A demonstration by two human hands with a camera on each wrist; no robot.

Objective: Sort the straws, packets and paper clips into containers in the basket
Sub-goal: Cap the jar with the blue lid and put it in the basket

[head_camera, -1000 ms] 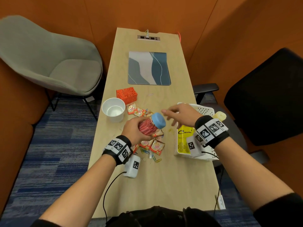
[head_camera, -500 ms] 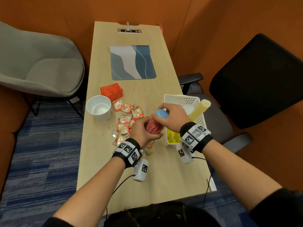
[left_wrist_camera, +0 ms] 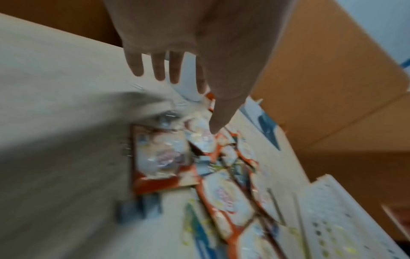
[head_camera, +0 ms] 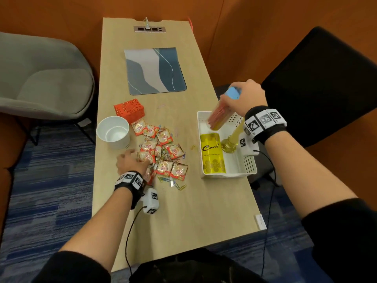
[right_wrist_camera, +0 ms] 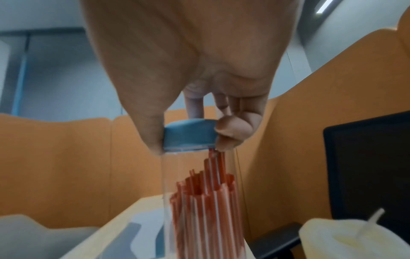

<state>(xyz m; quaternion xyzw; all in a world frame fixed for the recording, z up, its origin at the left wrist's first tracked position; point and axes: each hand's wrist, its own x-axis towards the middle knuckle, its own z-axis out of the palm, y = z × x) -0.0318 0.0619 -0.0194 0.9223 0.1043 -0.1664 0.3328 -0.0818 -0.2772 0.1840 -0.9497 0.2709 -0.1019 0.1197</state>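
My right hand (head_camera: 241, 97) grips the blue lid (right_wrist_camera: 188, 136) of a clear jar (head_camera: 221, 113) full of red straws (right_wrist_camera: 204, 210). The jar hangs tilted over the far end of the white basket (head_camera: 224, 176). Red-and-white packets (head_camera: 163, 154) lie heaped mid-table, with coloured paper clips (head_camera: 179, 185) among them and near the pile's front edge. At the heap's left side my left hand (head_camera: 130, 160) hovers with straight, spread fingers (left_wrist_camera: 159, 70); its thumb reaches a packet (left_wrist_camera: 159, 157).
In the basket lie a yellow box (head_camera: 212, 153) and a candle in a gold holder (head_camera: 234, 135). A white cup (head_camera: 113, 131) and an orange-red perforated box (head_camera: 129, 109) stand left of the packets. A blue-grey mat (head_camera: 153, 70) lies farther back. Chairs flank the table.
The jar has passed from my left hand to my right, which has carried it right and over the basket. My left hand has let go and dropped to the packets.
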